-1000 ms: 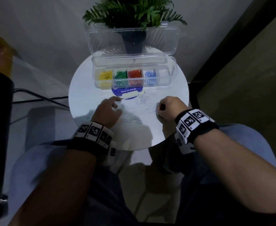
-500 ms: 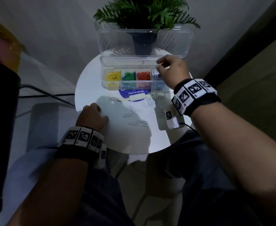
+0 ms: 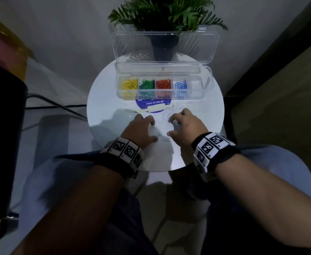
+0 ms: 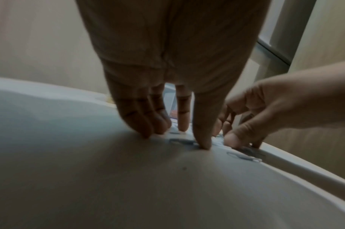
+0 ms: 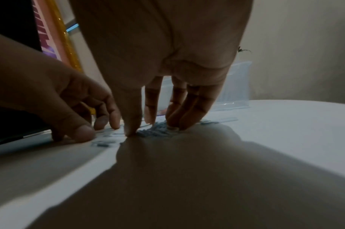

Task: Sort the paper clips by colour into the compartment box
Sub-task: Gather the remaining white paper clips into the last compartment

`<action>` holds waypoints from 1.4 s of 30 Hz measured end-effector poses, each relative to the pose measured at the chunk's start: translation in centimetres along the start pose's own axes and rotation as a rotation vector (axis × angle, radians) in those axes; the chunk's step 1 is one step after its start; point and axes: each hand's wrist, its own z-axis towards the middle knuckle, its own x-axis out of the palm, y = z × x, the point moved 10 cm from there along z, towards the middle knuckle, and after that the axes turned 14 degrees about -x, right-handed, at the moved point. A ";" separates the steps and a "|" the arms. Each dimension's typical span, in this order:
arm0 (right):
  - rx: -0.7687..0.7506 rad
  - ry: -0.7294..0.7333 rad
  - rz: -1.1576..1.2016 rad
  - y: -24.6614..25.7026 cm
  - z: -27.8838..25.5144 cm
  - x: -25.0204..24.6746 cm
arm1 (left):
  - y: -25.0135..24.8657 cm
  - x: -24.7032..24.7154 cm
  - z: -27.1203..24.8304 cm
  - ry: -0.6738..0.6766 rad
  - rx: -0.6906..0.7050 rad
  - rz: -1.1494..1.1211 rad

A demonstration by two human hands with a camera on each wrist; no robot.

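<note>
Right hand (image 3: 185, 126) back from the compartment box (image 3: 162, 88) at the tabletop's (image 3: 103, 100) far edge, both grips loose, fingertips spread on pale paper clips (image 5: 155, 131) mid-tabletop beside left hand (image 3: 139, 130), likely raking them together.

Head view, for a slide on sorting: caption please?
Both hands gather pale paper clips on a round table before the compartment box.

box (image 3: 160, 95) at table (image 3: 103, 107) rear, plant (image 3: 164, 13) behind, clips (image 3: 164, 117) approx. btwn hands
</note>
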 end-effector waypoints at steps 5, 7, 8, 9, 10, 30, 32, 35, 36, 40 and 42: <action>-0.099 -0.041 0.052 1.6 1.2 0.1 | -1.5 -0.6 0.4 -0.027 0.065 -0.011; -0.077 -0.092 0.062 1.2 1.1 -1.2 | -1.1 -1.3 0.3 -0.082 0.053 0.019; -0.048 -0.084 0.041 0.6 0.9 -1.6 | -0.6 -1.6 0.4 -0.102 0.023 0.038; -0.009 -0.041 0.001 -0.1 0.7 -1.7 | 0.1 -1.7 0.5 -0.099 -0.019 0.051; 0.032 0.022 -0.047 -0.7 0.4 -1.4 | 0.7 -1.7 0.5 -0.077 -0.058 0.056; 0.010 -0.083 0.126 -1.8 1.8 -1.7 | -3.2 -0.8 1.5 -0.038 0.101 0.079; 0.030 -0.099 0.224 -2.4 1.4 -2.1 | -3.1 -1.4 1.6 -0.050 0.084 0.032; 0.061 -0.181 0.338 -3.4 1.0 -3.8 | -4.0 -2.8 1.8 -0.069 0.090 -0.084; 0.073 -0.221 0.404 -3.9 1.0 -4.6 | -4.6 -3.4 2.0 -0.066 0.097 -0.149; 0.073 -0.433 0.655 -5.5 1.7 -8.6 | -7.4 -4.7 3.3 0.022 0.066 -0.487; 0.064 -0.551 0.664 -6.1 2.2 -11.2 | -9.0 -5.3 4.0 0.031 0.060 -0.557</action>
